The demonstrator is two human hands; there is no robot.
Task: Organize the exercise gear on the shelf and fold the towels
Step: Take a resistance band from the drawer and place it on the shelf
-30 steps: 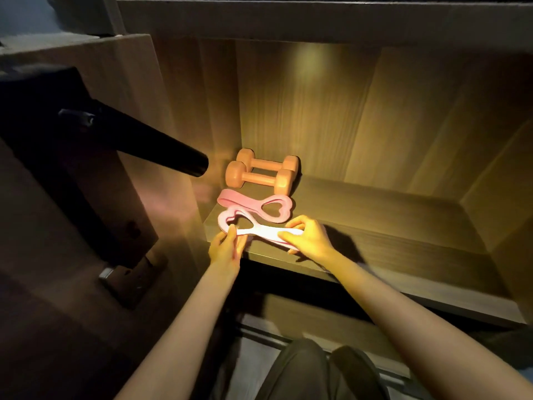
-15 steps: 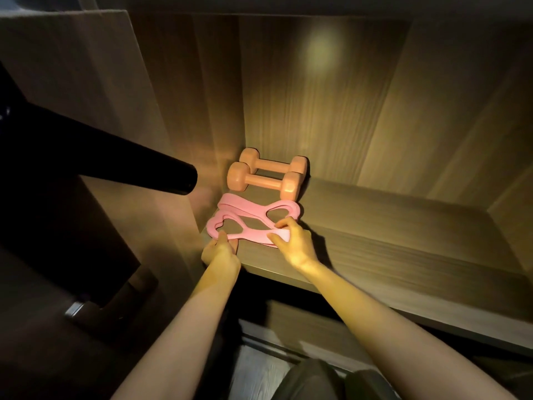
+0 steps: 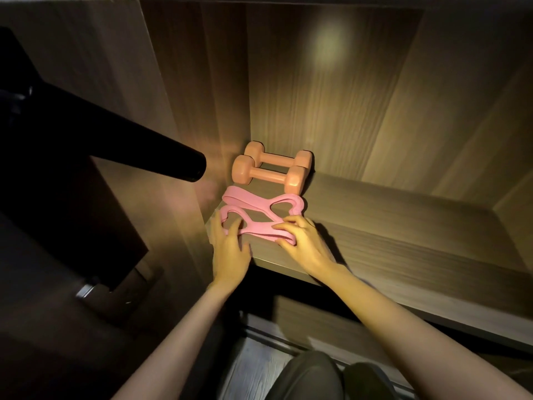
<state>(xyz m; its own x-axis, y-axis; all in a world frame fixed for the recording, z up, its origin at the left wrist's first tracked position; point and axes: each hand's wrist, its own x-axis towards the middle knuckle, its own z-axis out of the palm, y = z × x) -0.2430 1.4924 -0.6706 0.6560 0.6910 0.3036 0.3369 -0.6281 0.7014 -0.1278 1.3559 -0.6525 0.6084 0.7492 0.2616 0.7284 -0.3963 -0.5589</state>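
Left hand (image 3: 229, 249) is reaching in from the shelf's front edge, arm nearly straight, fingers spread and mostly straight. They are lying flat on the left loop of the near band (image 3: 259, 230): released, pressing, not gripping.

Right hand (image 3: 305, 243) is coming in at a slant from the right, with the wrist over the shelf lip. Its fingers are arching over the band's right end, thumb pointing left along it. Cannot tell whether it is pinching the band or only pressing on it.

Both pink bands are lying on the wooden shelf (image 3: 403, 243) at its front left corner. The far band (image 3: 245, 199) is sitting just behind the near one and just in front of the dumbbells.

Versus half a second ago: the left hand was curled at the shelf edge, and it is now opening out over the loop. The near band is sitting in much the same spot. The dumbbells are not shifting.

Count:
- Pink bands: 2, as far as the overlapping loops are showing.
- Orange dumbbells: 2, front dumbbell (image 3: 268, 175) and rear dumbbell (image 3: 278, 157), side by side against the back wall.
- Black tube (image 3: 161, 157): 1, jutting in from the left.
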